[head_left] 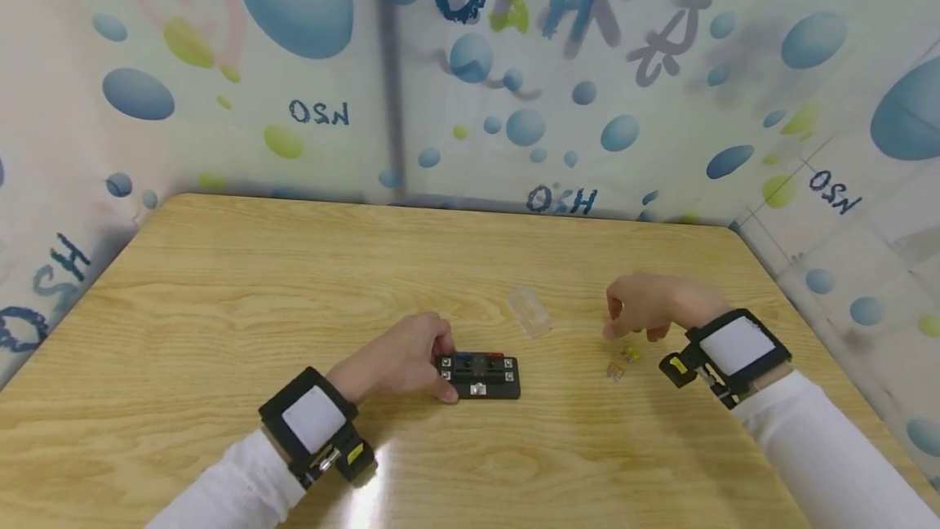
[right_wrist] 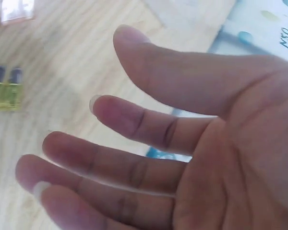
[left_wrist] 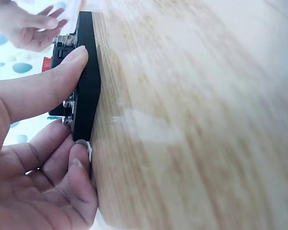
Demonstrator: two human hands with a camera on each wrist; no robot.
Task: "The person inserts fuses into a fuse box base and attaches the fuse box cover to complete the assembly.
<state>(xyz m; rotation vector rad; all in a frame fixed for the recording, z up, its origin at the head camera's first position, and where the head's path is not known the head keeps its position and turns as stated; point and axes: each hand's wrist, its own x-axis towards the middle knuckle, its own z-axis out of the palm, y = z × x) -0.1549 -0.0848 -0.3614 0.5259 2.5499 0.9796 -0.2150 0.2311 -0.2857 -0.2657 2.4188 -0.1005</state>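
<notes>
A black fuse block (head_left: 499,390) with metal screw terminals lies on the wooden table. My left hand (head_left: 400,357) holds its left end, the thumb along the near side and fingers at the end. In the left wrist view, a red piece (left_wrist: 46,63) rises from the top of the block (left_wrist: 89,76). Over to the right, my right hand (head_left: 649,304) hovers with relaxed, spread fingers and nothing in them. Just below it lie small yellow blade fuses (head_left: 629,353) and paler fuses (head_left: 615,371). One yellow fuse (right_wrist: 6,96) shows its two prongs in the right wrist view.
A clear plastic cover (head_left: 529,313) lies behind the fuse block, between the two hands. The wooden table (head_left: 294,268) meets a wall covering (head_left: 470,162) with bubble prints at the back and sides.
</notes>
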